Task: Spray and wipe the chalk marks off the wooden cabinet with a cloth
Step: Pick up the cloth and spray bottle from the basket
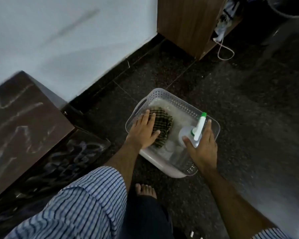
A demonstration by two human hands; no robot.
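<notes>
Left hand (144,131) flat on checked cloth (162,129), fingers spread, right hand (203,145) fingers loosely around spray bottle (191,135)

A dark speckled stone floor (231,100) carries a white perforated plastic basket (179,104), a chalk-marked wooden cabinet (21,121) at the left by the wall, another wooden unit (185,23), a trailing white cable (225,52) and a bare foot (146,189).

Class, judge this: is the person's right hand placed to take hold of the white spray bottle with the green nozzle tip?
Probably yes: the right hand already flanks the white spray bottle, nothing between.
</notes>
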